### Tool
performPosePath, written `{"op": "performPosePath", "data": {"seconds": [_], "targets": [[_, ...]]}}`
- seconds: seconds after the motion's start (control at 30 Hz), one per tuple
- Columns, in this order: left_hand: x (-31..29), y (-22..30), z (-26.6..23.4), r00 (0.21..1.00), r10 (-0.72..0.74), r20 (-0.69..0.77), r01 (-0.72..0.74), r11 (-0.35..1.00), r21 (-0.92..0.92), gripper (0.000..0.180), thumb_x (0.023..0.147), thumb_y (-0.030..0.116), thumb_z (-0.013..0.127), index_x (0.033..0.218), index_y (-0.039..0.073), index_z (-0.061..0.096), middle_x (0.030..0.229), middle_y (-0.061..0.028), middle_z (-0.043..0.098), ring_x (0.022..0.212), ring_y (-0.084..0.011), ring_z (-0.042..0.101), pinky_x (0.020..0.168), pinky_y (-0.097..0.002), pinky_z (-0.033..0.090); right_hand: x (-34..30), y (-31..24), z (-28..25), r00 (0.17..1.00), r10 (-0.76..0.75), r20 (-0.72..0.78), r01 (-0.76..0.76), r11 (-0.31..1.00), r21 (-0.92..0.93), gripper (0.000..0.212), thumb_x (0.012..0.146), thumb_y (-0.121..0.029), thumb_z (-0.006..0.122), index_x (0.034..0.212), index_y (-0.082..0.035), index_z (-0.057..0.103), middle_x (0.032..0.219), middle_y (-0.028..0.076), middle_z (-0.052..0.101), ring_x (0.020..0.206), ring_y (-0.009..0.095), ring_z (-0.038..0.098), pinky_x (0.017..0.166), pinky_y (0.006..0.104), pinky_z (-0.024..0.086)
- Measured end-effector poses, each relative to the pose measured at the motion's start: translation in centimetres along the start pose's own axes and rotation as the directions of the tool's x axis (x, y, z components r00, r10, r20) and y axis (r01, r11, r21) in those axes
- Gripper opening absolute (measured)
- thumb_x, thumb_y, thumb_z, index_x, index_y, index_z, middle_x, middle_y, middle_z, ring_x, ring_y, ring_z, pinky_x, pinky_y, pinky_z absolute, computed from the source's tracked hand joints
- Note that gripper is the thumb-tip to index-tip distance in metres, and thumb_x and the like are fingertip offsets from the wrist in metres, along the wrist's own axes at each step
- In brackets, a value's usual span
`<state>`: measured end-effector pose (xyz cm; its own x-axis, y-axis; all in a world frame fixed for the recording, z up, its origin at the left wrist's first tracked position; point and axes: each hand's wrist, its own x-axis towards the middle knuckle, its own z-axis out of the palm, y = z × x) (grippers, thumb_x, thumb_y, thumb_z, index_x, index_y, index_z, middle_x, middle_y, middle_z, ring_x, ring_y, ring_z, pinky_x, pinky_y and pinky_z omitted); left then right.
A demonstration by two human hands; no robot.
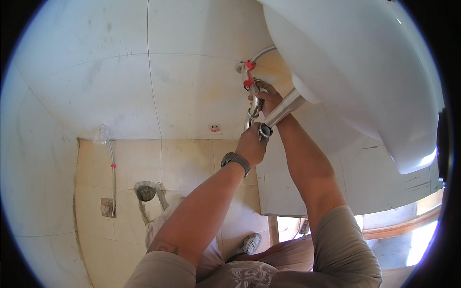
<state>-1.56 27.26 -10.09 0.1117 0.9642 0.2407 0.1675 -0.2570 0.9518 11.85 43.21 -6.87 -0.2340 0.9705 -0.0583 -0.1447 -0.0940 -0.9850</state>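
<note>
A curved chrome drain pipe [256, 102] hangs near the wall, below an angle valve [245, 72] with red parts. My left hand [251, 146], with a dark watch on the wrist, is closed around the lower end of this pipe. My right hand [270, 97] grips the pipe's upper part, its fingers partly hidden behind the metal. From the white basin [345, 72], a straight chrome tailpiece [285, 107] slants down across my right wrist. A ring-shaped open end [265, 130] shows beside my left fingers; I cannot tell which pipe it belongs to.
A grey flexible hose [262, 54] runs from the valve to the basin. Another thin hose [113, 180] hangs at the left wall. The floor has a round drain hole [145, 193] with rough edges. A grey shoe [251, 243] is near my knees.
</note>
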Motion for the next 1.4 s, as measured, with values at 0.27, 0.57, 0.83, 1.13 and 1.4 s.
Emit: {"op": "performPosePath", "data": {"seconds": [0.27,0.57,0.83,1.13,1.4], "targets": [[0.5,-0.6,0.8,0.999,0.014,-0.052,-0.014,1.0,0.017,0.033,0.092,0.008,0.069,0.122,-0.002,0.057,0.106,-0.0291,0.07,0.104,-0.0486,0.068,0.086,-0.0516,0.055,0.1,-0.1,-0.2,0.999,-0.018,0.027,0.019,0.999,-0.027,0.058,0.089,-0.007,0.067,0.143,-0.005,0.048,0.13,0.017,0.062,0.107,0.031,0.068,0.083,0.0452,0.058],[0.7,-0.6,0.8,1.0,0.005,-0.006,-0.005,1.0,0.015,0.036,0.092,0.004,0.067,0.126,0.0,0.054,0.112,-0.0297,0.067,0.108,-0.0481,0.066,0.091,-0.0525,0.054,-0.3,-0.3,-0.1,0.999,-0.017,0.029,0.018,0.999,-0.036,0.057,0.089,-0.008,0.066,0.143,-0.005,0.048,0.127,0.016,0.063,0.106,0.031,0.068,0.079,0.044,0.056],[0.7,-0.6,0.5,0.999,-0.037,0.029,0.038,0.999,-0.018,0.037,0.094,0.005,0.067,0.128,0.001,0.053,0.115,-0.0298,0.066,0.109,-0.0485,0.065,0.093,-0.0535,0.053,-0.3,-0.8,-0.1,0.999,0.036,0.011,-0.034,0.994,-0.102,0.057,0.092,-0.008,0.063,0.146,-0.005,0.045,0.128,0.015,0.064,0.108,0.03,0.068,0.076,0.0431,0.056],[0.8,-0.8,0.2,1.0,0.027,0.004,-0.027,0.999,0.043,0.039,0.093,0.011,0.07,0.128,0.0,0.055,0.107,-0.0282,0.071,0.105,-0.0465,0.069,0.089,-0.0513,0.055,-0.4,-0.7,0.3,1.0,0.004,-0.031,-0.008,0.991,-0.131,0.053,0.095,-0.008,0.065,0.144,-0.005,0.046,0.126,0.015,0.064,0.106,0.031,0.069,0.074,0.0433,0.057],[0.3,-1.3,-0.3,0.998,-0.033,-0.047,0.038,0.992,0.118,0.064,0.087,0.029,0.082,0.136,-0.002,0.053,0.128,-0.0285,0.062,0.117,-0.0445,0.065,0.098,-0.0493,0.055,-0.2,-0.3,0.4,0.999,-0.029,0.029,0.028,0.998,0.048,0.05,0.09,0.001,0.07,0.136,-0.003,0.052,0.123,0.018,0.063,0.101,0.031,0.069,0.082,0.0458,0.059]]}}
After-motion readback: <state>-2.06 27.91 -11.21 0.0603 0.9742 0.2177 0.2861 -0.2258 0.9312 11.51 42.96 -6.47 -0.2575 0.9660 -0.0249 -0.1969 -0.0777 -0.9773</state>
